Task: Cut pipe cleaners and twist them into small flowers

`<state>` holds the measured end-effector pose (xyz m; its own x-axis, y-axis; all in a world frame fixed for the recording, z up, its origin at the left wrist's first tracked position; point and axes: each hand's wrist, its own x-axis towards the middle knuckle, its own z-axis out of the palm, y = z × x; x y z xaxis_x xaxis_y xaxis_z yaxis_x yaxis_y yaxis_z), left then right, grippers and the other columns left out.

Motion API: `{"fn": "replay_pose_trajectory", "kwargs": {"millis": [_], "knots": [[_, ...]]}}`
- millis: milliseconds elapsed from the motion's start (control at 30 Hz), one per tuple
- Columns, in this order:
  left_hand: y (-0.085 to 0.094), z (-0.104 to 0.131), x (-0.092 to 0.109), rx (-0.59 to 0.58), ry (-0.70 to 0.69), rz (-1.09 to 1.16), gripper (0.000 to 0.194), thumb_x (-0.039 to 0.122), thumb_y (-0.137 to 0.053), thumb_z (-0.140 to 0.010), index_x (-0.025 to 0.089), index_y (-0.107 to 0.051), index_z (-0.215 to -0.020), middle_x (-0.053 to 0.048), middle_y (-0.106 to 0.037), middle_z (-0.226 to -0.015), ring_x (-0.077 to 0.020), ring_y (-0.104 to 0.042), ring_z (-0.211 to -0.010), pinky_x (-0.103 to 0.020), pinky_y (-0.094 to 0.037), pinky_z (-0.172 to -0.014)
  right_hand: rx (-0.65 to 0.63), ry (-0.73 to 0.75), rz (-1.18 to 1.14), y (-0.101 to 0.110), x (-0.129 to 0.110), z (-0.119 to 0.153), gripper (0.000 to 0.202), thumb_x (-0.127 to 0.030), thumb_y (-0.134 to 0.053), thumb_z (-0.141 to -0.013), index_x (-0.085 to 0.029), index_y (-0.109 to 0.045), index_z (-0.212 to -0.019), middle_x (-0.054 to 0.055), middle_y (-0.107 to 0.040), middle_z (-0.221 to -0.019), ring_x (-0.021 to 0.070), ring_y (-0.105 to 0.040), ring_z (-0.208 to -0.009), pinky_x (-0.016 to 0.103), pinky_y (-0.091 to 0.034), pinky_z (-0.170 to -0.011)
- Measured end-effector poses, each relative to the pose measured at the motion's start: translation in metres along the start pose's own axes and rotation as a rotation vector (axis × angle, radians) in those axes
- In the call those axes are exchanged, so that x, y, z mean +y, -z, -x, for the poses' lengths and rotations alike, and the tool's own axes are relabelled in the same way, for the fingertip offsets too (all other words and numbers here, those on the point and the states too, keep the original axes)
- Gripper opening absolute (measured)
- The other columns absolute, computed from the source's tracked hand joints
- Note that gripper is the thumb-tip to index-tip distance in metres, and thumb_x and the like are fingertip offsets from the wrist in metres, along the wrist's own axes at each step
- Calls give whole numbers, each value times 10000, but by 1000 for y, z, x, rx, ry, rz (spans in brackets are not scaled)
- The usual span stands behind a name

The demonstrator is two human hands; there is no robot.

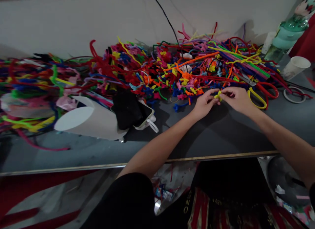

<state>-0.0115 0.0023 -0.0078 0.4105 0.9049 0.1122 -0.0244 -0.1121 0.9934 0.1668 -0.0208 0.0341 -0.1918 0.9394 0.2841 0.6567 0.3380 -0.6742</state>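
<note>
Between my two hands is a small yellow pipe cleaner piece point(218, 95), bent into a knotted shape. My left hand point(204, 102) pinches it from the left, fingers closed. From the right, my right hand point(235, 98) grips the same piece between thumb and fingers. Both hands are held just above the dark table point(211, 130). Close beside my right hand lie scissors point(261, 96) with red and yellow handles. Behind the hands spreads a heap of colourful pipe cleaners point(197, 68), some twisted into little flower-like shapes.
A white paper cup point(296, 66) and a green bottle point(285, 38) stand at the right, near a pale ring point(294, 95). On the left are a white scoop-like container point(91, 120) and a black phone-like object point(126, 110). A black cable point(167, 18) hangs down the wall.
</note>
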Motion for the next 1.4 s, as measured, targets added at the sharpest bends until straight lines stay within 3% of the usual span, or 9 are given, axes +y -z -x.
{"fn": "replay_pose_trajectory", "kwargs": {"millis": [167, 400, 667, 800, 933, 1100, 1233, 1400], "knots": [[-2, 3, 3, -16, -44, 5, 357, 244, -634, -877, 148, -594, -1218, -2, -679, -681, -123, -633, -703, -229, -463, -732, 66, -156, -351, -24, 22, 6, 397, -587, -664, -751, -197, -736, -737, 23, -696, -676, 124, -562, -550, 269, -425, -536], [-1, 0, 0, 164, -97, -220, 68, 227, -682, -808, 166, -709, -797, -14, -701, -758, -121, -597, -698, -222, -429, -677, 127, -275, -515, -30, 21, 7, 460, -632, -752, -622, -196, -742, -767, 25, -693, -649, 104, -537, -465, 252, -432, -424], [0, -3, -4, 157, -26, -312, 53, 155, -674, -786, 157, -692, -736, -14, -695, -715, -125, -585, -656, -228, -403, -658, 149, -244, -439, -32, 23, 9, 359, -530, -743, -673, -187, -741, -779, 42, -717, -699, 142, -608, -518, 290, -493, -493], [-1, -2, -4, 178, -28, -343, 82, 130, -645, -793, 162, -687, -730, -14, -690, -711, -133, -578, -660, -235, -397, -667, 153, -172, -246, -29, 16, 12, 258, -445, -697, -731, -189, -727, -751, 48, -726, -712, 162, -642, -592, 307, -524, -595], [-3, 1, -2, 188, -78, -413, 98, 97, -631, -780, 171, -693, -763, -10, -684, -718, -144, -576, -677, -240, -384, -671, 176, -70, -128, -28, 10, 15, 252, -420, -668, -770, -208, -726, -893, 51, -747, -842, 182, -680, -719, 306, -528, -663], [-4, 3, 1, 193, -67, -427, 125, 137, -618, -819, 169, -665, -708, -8, -651, -669, -142, -554, -651, -238, -353, -640, 126, -50, 8, -25, 11, 13, 236, -410, -621, -820, -215, -754, -821, 40, -742, -761, 177, -656, -638, 310, -490, -639], [-6, 4, 2, 196, -62, -409, 164, 150, -597, -850, 158, -641, -692, -6, -640, -672, -126, -554, -657, -229, -366, -666, 91, -80, -41, -24, 14, 11, 225, -406, -652, -784, -207, -750, -746, 34, -732, -703, 168, -642, -609, 288, -466, -596], [-7, 1, 1, 223, -73, -230, 125, 205, -607, -856, 154, -679, -768, -17, -676, -751, -118, -574, -698, -221, -417, -705, 138, -187, -265, -31, 27, 9, 344, -542, -692, -746, -201, -735, -741, 25, -702, -650, 146, -626, -545, 272, -474, -546]]}}
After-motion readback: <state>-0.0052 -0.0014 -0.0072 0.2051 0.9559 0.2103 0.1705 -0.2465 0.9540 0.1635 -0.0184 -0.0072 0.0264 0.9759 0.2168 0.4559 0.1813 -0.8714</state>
